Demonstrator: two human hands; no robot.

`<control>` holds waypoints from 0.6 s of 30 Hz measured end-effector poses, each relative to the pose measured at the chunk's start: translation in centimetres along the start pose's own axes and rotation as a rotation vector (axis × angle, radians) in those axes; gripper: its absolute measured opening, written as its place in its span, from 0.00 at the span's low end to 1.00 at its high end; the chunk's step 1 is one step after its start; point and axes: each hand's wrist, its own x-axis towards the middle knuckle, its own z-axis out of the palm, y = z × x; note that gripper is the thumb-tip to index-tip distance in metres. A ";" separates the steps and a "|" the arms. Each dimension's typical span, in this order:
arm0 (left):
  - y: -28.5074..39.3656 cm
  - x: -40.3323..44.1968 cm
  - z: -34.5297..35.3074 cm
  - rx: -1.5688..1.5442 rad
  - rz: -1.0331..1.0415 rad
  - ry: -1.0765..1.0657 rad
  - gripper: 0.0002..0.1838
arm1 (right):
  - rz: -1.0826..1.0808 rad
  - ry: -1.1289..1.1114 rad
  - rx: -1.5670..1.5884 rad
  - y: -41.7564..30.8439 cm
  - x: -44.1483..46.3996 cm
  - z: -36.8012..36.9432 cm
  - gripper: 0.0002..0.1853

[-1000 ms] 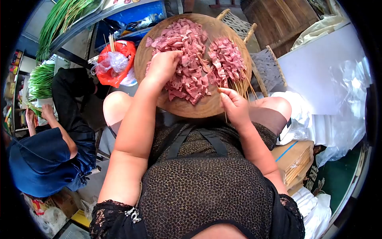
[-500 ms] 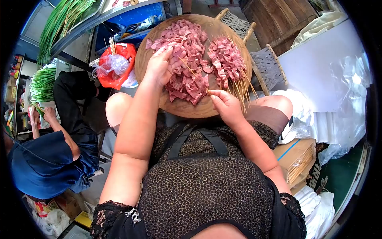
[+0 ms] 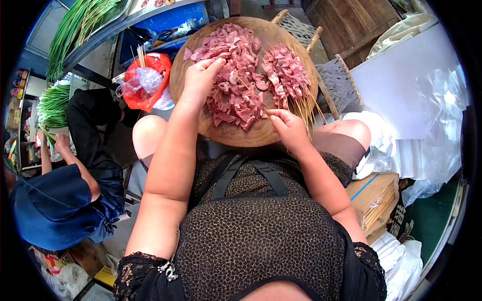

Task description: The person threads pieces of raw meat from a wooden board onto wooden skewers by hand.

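A round wooden board rests across the lap, bearing a pile of raw, sliced red meat. My right hand pinches the lower end of a thin bamboo skewer, which slants up and left over the pile. Near the skewer's tip is a pale-edged piece of meat. At the pile's left side, my left hand is closed, thumb and fingertips pressed together on a piece of meat, mostly hidden by the fingers. Several loaded meat skewers lie on the board's right side, bare ends pointing toward me.
A red plastic bag with upright skewers stands left of the board. A woven-seat chair is at the right, beside a white panel. At far left, a person in blue handles green stalks. Flattened cardboard lies at lower right.
My left hand has turned from an opened palm to a downward pinch at the pile. My right hand has shifted slightly right with the skewer.
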 end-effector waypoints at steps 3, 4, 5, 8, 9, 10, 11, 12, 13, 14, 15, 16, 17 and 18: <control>0.2 0.2 -0.3 0.023 -0.065 0.001 0.11 | -0.007 0.008 0.037 -0.1 0.0 -0.2 0.11; 0.2 0.2 -0.3 0.023 -0.066 0.001 0.11 | -0.007 0.020 0.059 -0.4 -0.1 -0.3 0.12; 0.4 0.2 -0.3 -0.030 -0.137 -0.034 0.11 | -0.008 0.032 0.080 -0.6 -0.2 -0.4 0.12; 0.3 -0.2 0.3 -0.219 -0.251 -0.118 0.12 | -0.044 0.035 0.200 -0.1 0.6 -0.6 0.14; 0.2 -0.4 0.6 -0.352 -0.295 -0.166 0.13 | -0.040 0.037 0.201 -0.1 1.1 -0.5 0.14; 0.2 -0.5 0.8 -0.372 -0.328 -0.251 0.13 | -0.114 0.038 0.238 -0.2 1.8 -0.2 0.15; 0.5 -0.9 1.1 -0.370 -0.332 -0.253 0.13 | -0.189 0.039 0.276 -0.3 2.4 0.1 0.17; 0.8 -1.4 1.5 -0.309 -0.337 -0.312 0.13 | -0.219 0.005 0.242 -2.2 2.4 0.2 0.20; 1.0 -1.9 1.9 -0.248 -0.340 -0.371 0.13 | -0.216 0.009 0.244 -3.2 2.7 0.1 0.20; 1.0 -2.3 2.1 -0.240 -0.342 -0.394 0.12 | -0.184 -0.059 0.139 -3.8 3.2 0.0 0.21; 0.9 -2.3 2.2 -0.239 -0.343 -0.395 0.12 | -0.153 -0.128 0.034 -4.4 3.6 0.0 0.21; 0.7 -2.3 2.2 -0.224 -0.352 -0.470 0.12 | -0.121 -0.134 -0.114 -4.9 4.0 0.2 0.22; 0.4 -2.3 2.1 -0.209 -0.360 -0.541 0.13 | -0.121 -0.138 -0.114 -4.5 4.5 0.6 0.22; -0.1 -2.1 1.9 -0.219 -0.368 -0.521 0.11 | -0.162 -0.135 0.048 -3.8 5.0 1.1 0.21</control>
